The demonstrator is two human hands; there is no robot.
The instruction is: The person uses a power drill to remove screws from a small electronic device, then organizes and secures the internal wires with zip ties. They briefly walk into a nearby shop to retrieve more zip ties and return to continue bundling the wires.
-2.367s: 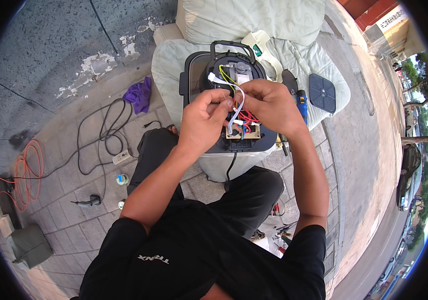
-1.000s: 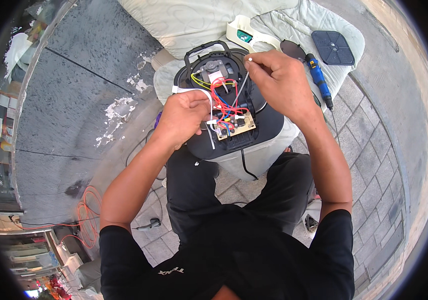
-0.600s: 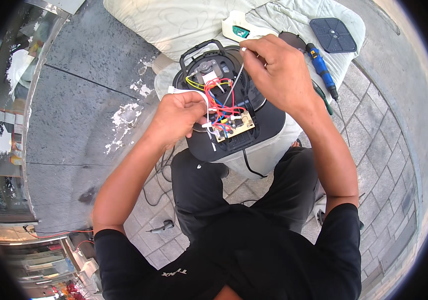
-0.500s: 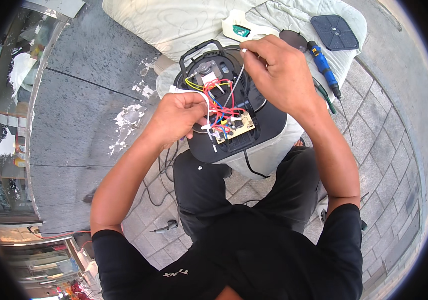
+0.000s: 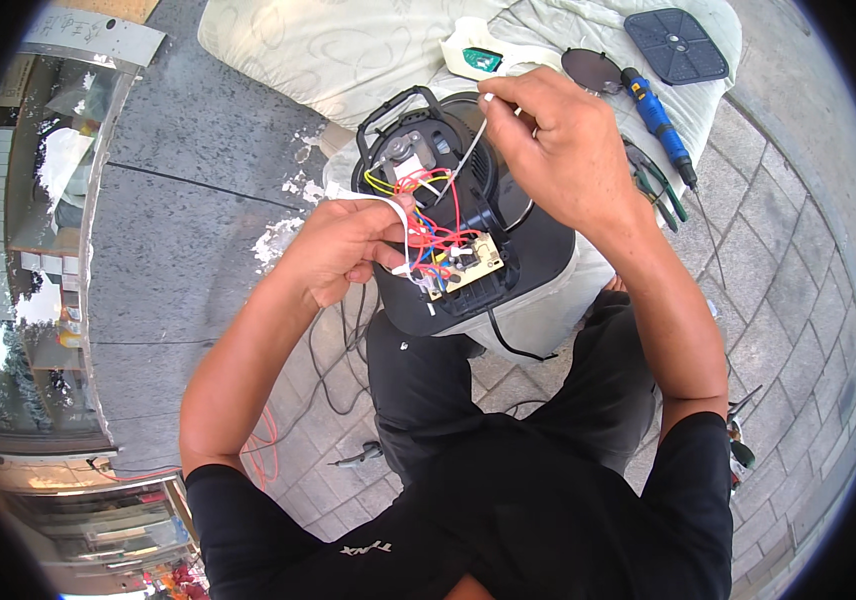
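An opened black appliance [image 5: 538,245] lies in front of me, with a metal motor-like part [image 5: 410,152] and a tan circuit board [image 5: 476,275]. Between them runs a tangle of red, yellow and blue wires [image 5: 431,240]. At the left of the tangle, my left hand [image 5: 343,245] pinches a white flat cable [image 5: 373,194], whose end sticks out past the fingers. Above the right side, thumb and forefinger of my right hand [image 5: 558,140] close on a thin grey-white cable [image 5: 466,158]. Its small white tip shows at the fingertips, and its lower end reaches into the wires.
Pale cloth [image 5: 298,50] covers the surface behind. On it lie a white shell with a green board [image 5: 481,60], a dark disc [image 5: 591,70], a black square plate [image 5: 676,47], a blue power screwdriver [image 5: 660,125] and green-handled pliers [image 5: 660,185]. Cables [image 5: 323,375] trail across the paving.
Both hands keep their grips. My left hand has shifted slightly, along with the white flat cable. The whole view has turned and moved a little.
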